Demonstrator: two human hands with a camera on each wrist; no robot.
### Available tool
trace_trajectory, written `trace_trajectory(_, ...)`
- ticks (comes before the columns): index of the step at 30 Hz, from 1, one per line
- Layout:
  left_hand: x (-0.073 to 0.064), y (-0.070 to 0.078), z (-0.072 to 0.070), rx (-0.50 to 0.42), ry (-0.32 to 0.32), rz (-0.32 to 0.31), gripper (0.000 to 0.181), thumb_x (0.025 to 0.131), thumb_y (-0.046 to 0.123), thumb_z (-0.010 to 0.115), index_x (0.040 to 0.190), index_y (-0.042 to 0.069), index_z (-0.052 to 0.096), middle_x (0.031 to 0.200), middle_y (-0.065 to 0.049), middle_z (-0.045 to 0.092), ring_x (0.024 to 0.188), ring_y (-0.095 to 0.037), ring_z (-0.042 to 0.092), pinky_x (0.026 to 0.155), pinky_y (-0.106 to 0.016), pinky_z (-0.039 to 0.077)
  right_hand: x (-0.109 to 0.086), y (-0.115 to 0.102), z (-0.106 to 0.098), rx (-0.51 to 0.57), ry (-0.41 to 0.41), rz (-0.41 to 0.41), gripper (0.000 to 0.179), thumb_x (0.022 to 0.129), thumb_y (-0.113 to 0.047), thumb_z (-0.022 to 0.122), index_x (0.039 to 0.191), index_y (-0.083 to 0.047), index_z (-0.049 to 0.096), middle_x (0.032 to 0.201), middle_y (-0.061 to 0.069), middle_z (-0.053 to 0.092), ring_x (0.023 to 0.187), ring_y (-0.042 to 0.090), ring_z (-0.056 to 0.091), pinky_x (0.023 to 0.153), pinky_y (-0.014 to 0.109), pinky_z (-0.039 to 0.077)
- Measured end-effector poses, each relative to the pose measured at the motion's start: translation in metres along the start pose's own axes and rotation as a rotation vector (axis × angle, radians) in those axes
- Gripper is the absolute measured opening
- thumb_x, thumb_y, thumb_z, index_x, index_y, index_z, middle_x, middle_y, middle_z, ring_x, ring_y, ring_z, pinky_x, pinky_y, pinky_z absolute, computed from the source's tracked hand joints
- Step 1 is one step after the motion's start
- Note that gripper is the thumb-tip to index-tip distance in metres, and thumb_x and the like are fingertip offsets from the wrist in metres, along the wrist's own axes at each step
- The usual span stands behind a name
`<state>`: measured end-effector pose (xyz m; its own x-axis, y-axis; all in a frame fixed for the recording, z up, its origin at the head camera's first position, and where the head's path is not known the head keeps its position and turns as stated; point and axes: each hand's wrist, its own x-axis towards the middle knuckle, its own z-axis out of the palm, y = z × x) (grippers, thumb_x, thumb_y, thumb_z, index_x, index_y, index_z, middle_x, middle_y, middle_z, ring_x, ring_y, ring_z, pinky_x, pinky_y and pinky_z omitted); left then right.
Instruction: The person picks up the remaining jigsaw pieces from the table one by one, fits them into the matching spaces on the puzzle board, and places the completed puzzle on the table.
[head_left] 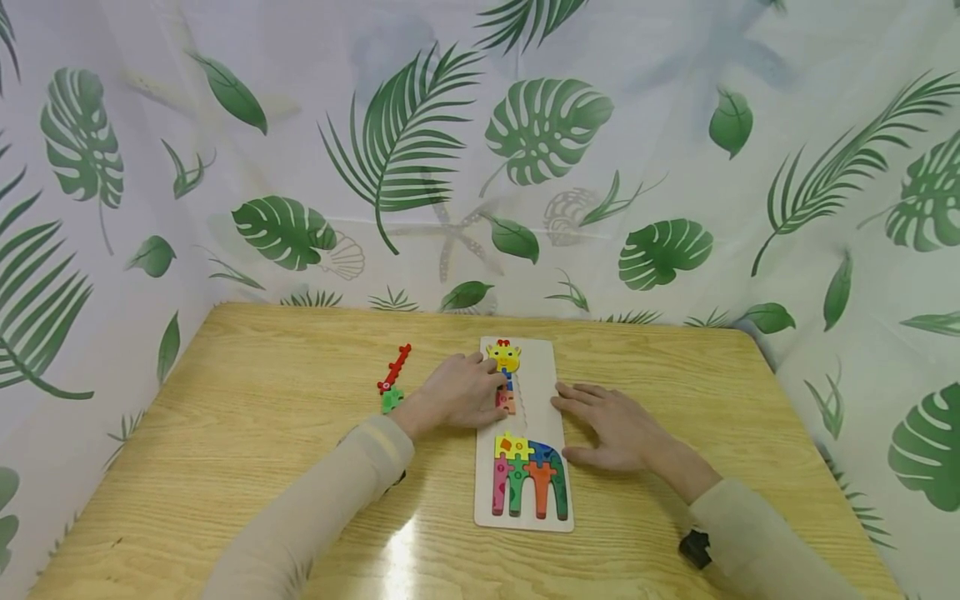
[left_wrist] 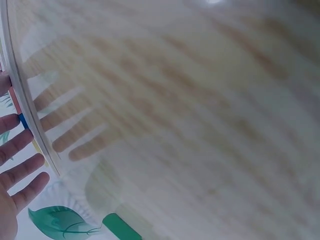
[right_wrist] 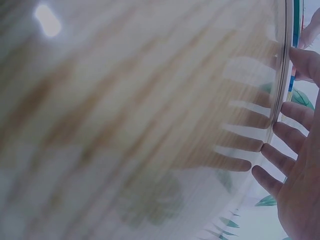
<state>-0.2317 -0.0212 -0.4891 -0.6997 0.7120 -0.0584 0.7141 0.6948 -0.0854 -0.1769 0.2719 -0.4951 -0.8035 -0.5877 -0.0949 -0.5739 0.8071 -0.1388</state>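
Note:
A pale puzzle board (head_left: pixel 538 383) lies lengthwise on the table, bearing a colourful giraffe jigsaw. My left hand (head_left: pixel 457 390) reaches over the board's left edge, fingertips on the neck pieces (head_left: pixel 507 402) and partly covering them. Above these sits the yellow giraffe head (head_left: pixel 503 357). Lower down, a yellow body piece (head_left: pixel 512 447) and a blue body piece (head_left: pixel 543 454) join several coloured leg pieces. My right hand (head_left: pixel 611 425) rests at the board's right edge, its fingers spread. In both wrist views the fingers, such as those of the left hand (left_wrist: pixel 20 165), look extended.
Left of the board, a long red puzzle piece (head_left: pixel 394 369) and a green piece (head_left: pixel 391 400) lie on the wooden table (head_left: pixel 285 392); the left forearm partly hides the green one. A leaf-patterned cloth (head_left: pixel 555 275) hangs behind the table and along its sides.

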Motion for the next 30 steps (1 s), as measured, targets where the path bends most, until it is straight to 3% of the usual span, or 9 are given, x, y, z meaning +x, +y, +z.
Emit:
trace_trajectory(13,-0.005,-0.004,0.000,0.010,-0.005,0.013,0.062,0.101,0.068,0.052,0.143,0.023,0.064,0.141,-0.005,0.066,0.126,-0.025,0.063,0.106,-0.042,0.056,-0.001,0.000,0.000,-0.003,0.026,-0.014,0.078,0.094,-0.064,0.062,0.156,-0.018,0.052,0.166,0.009,0.047,0.151,0.039,0.048,0.117,0.066,0.044)
trace_trajectory(20,-0.013,-0.010,0.002,0.002,0.006,0.010,0.066,0.098,0.071,0.053,0.140,0.021,0.064,0.137,-0.004,0.066,0.120,-0.023,0.061,0.101,-0.039,0.056,-0.001,-0.001,-0.001,0.004,0.021,-0.004,0.079,0.094,-0.065,0.061,0.157,-0.018,0.052,0.167,0.009,0.046,0.151,0.039,0.048,0.118,0.066,0.043)
trace_trajectory(30,-0.026,-0.018,-0.001,-0.023,-0.014,-0.013,0.072,0.097,0.072,0.052,0.146,0.021,0.061,0.147,-0.007,0.062,0.132,-0.027,0.057,0.111,-0.045,0.052,-0.001,-0.001,0.000,0.005,0.017,-0.008,0.080,0.094,-0.066,0.060,0.157,-0.018,0.051,0.167,0.009,0.045,0.151,0.040,0.047,0.118,0.066,0.042)
